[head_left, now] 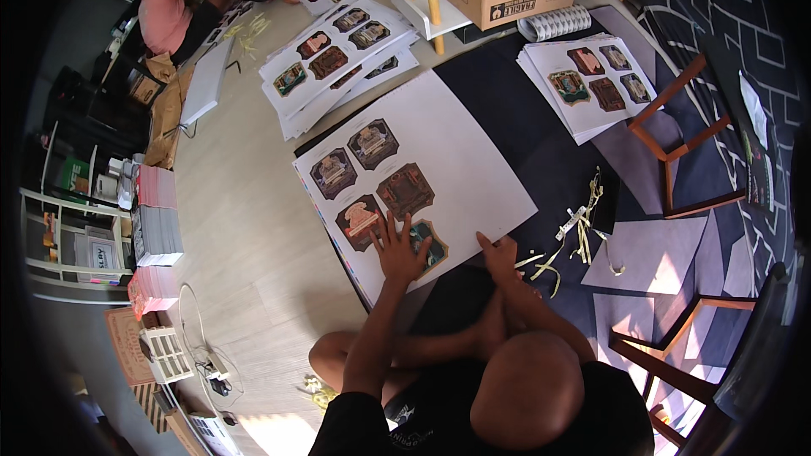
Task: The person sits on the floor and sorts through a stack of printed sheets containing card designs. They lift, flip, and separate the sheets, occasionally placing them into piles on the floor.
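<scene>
A large white printed sheet [473, 160] lies in front of me, slightly turned, with several dark, ornate label-shaped pictures on its left half. My left hand [399, 252] rests flat on it, fingers spread over the lowest pictures and partly covering a teal-and-gold one [432, 249]. At the sheet's near right edge is my right hand [498, 257], its fingers closed on the border with the thumb side on top; the fingers underneath are hidden. Beneath the sheet, a dark mat [481, 76] shows along its far and near sides.
Stacks of similar printed sheets lie beyond, one far left [291, 110] and one far right [591, 122]. Yellowish paper strips [583, 241] lie right of my right hand. Brown wooden frames [667, 152] stand at the right. Other people [169, 13] sit at the far left.
</scene>
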Action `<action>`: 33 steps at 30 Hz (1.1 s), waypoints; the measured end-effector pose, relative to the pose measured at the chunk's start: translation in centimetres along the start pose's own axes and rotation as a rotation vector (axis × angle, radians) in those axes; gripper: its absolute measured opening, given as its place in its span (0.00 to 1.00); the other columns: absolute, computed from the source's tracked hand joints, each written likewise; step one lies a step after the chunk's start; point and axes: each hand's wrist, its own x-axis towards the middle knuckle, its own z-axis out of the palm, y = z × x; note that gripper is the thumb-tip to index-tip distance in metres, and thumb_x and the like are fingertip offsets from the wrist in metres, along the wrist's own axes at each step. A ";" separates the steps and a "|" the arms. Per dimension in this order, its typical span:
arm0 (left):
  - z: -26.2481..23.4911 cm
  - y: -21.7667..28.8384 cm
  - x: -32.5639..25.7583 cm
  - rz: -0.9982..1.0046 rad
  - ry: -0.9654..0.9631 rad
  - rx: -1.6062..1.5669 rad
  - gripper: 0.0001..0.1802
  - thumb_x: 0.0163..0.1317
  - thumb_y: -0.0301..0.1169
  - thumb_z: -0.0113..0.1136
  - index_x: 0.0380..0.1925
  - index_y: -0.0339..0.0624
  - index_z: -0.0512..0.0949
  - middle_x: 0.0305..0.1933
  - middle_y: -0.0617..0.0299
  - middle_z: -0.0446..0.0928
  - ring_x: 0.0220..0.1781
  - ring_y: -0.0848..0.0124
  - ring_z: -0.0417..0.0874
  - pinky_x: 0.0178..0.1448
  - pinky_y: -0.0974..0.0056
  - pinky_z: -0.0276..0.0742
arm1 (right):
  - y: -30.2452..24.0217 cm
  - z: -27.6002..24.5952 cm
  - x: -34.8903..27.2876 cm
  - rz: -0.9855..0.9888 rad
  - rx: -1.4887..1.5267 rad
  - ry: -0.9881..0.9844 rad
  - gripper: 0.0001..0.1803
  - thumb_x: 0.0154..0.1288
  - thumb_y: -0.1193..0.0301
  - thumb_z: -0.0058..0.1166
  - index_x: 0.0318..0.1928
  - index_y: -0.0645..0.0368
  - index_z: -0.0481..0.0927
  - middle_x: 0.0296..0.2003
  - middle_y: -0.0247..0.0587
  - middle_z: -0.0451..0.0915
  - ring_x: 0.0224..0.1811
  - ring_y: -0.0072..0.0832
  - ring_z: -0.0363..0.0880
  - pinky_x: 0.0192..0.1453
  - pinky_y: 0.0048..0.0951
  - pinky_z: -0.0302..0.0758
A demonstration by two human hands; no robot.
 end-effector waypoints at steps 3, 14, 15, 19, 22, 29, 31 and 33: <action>0.1 0.2 0.1 0.017 0.006 0.004 0.42 0.66 0.64 0.48 0.74 0.54 0.61 0.82 0.46 0.44 0.84 0.48 0.35 0.79 0.34 0.26 | 2.3 -0.7 1.0 0.275 -0.015 -0.029 0.19 0.61 0.63 0.69 0.34 0.71 0.83 0.24 0.46 0.84 0.27 0.29 0.84 0.32 0.34 0.78; 0.0 -0.2 0.1 0.003 -0.009 0.005 0.42 0.67 0.64 0.47 0.75 0.54 0.60 0.82 0.45 0.43 0.84 0.47 0.35 0.79 0.34 0.25 | 4.9 -0.4 0.9 0.145 -0.298 -0.064 0.17 0.66 0.64 0.66 0.41 0.69 0.84 0.29 0.40 0.85 0.28 0.26 0.84 0.31 0.26 0.78; 0.1 -0.7 -0.5 -0.007 -0.017 0.014 0.42 0.67 0.64 0.47 0.75 0.54 0.61 0.82 0.45 0.43 0.84 0.47 0.35 0.79 0.34 0.25 | 3.4 0.1 -0.3 0.091 -0.414 -0.098 0.17 0.66 0.65 0.65 0.41 0.69 0.84 0.29 0.39 0.85 0.29 0.26 0.85 0.31 0.26 0.78; 0.0 -1.1 -0.6 0.000 -0.015 0.012 0.42 0.67 0.64 0.47 0.75 0.54 0.61 0.82 0.45 0.43 0.84 0.48 0.35 0.79 0.34 0.25 | 2.6 -0.1 -1.0 0.023 -0.203 -0.143 0.16 0.68 0.65 0.64 0.42 0.69 0.84 0.31 0.40 0.86 0.30 0.28 0.85 0.31 0.26 0.79; 0.2 -1.1 -0.3 0.019 0.019 0.022 0.42 0.67 0.64 0.47 0.75 0.54 0.61 0.82 0.46 0.43 0.84 0.48 0.35 0.79 0.34 0.24 | 2.2 0.0 0.2 0.395 0.344 -0.096 0.17 0.67 0.65 0.64 0.42 0.71 0.83 0.30 0.39 0.86 0.32 0.28 0.86 0.31 0.30 0.78; 0.1 -1.9 -0.9 -0.011 -0.010 0.020 0.43 0.67 0.65 0.45 0.75 0.54 0.60 0.82 0.46 0.43 0.83 0.48 0.35 0.79 0.34 0.24 | -0.5 0.1 -1.8 -0.043 -0.465 -0.230 0.19 0.67 0.64 0.64 0.40 0.73 0.83 0.32 0.45 0.86 0.31 0.35 0.86 0.34 0.31 0.84; 0.0 -1.4 -0.3 0.011 0.005 0.010 0.43 0.67 0.65 0.46 0.75 0.54 0.60 0.82 0.46 0.43 0.84 0.48 0.35 0.79 0.34 0.24 | 2.4 -0.7 -0.5 0.155 0.224 -0.234 0.19 0.66 0.64 0.65 0.42 0.73 0.82 0.34 0.48 0.86 0.33 0.38 0.87 0.33 0.32 0.84; 0.1 -1.4 -0.5 0.000 -0.012 0.036 0.43 0.67 0.65 0.46 0.75 0.55 0.60 0.82 0.46 0.43 0.84 0.48 0.35 0.79 0.34 0.24 | 0.8 -0.6 0.2 0.461 0.393 -0.204 0.20 0.66 0.66 0.64 0.48 0.73 0.79 0.39 0.51 0.85 0.35 0.37 0.87 0.36 0.32 0.87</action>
